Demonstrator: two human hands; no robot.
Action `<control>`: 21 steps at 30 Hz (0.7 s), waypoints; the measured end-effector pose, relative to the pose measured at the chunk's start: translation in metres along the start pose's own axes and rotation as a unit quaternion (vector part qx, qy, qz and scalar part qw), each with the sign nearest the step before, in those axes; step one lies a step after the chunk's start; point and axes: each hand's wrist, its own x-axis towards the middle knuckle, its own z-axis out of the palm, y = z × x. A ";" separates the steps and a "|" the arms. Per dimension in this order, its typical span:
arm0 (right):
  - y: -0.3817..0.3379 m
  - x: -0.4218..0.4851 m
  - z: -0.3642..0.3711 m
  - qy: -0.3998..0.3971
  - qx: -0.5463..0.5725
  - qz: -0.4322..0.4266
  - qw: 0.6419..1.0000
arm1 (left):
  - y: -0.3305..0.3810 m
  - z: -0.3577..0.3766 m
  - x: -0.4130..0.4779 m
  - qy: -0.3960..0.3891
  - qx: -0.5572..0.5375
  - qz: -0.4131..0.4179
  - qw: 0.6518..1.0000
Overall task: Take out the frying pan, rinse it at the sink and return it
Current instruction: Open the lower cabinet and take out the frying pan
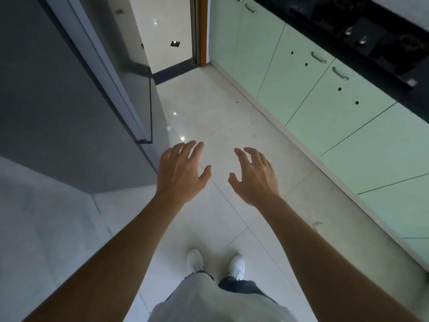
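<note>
My left hand and my right hand are stretched out in front of me over the pale tiled floor, side by side, fingers spread and holding nothing. No frying pan and no sink are in view. Pale green cabinet doors with metal handles run along the right, all shut, under a black gas hob at the top right.
A tall grey fridge stands close on my left. A doorway with an orange frame opens at the far end of the narrow aisle. My white shoes stand on the floor below.
</note>
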 end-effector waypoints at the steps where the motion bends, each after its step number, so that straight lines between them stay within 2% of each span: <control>1: -0.002 0.001 0.002 -0.003 0.002 0.002 1.000 | -0.005 0.000 -0.001 -0.010 -0.006 -0.001 1.000; 12: -0.026 0.024 0.009 0.000 -0.002 0.022 1.000 | -0.042 0.005 0.023 0.009 0.002 0.017 1.000; 21: -0.014 0.101 0.009 0.005 0.000 0.009 1.000 | -0.051 0.016 0.094 -0.006 0.006 0.004 1.000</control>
